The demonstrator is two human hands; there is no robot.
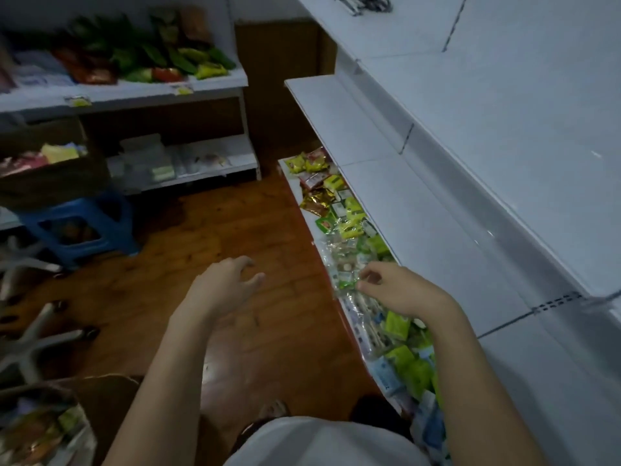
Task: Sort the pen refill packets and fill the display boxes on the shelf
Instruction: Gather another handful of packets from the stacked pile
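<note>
At far left we see a cardboard box (pixel 50 156) resting on a blue stool (pixel 80 227), and a second box (pixel 43 428) of mixed packets at the bottom corner. Moving in, our left hand (pixel 221 287) hovers over the wooden floor (pixel 188 230), fingers loosely spread and slightly curled, holding nothing. Further right, our right hand (pixel 400 290) reaches to the low shelf (pixel 295 186), thumb and forefinger curled toward a clear packet (pixel 346 280); whether they have actually closed on it we cannot tell. The packets (pixel 353 227) lie in a jumbled row along this bottom shelf, green, yellow and clear wrappers overlapping, tucked under the bare white shelf (pixel 420 213) above. No display box is visible to us here. We judge these packets light, thin and floppy, with slick film that slides easily, so we would pinch one by its edge or sealed end, not its flat face.
</note>
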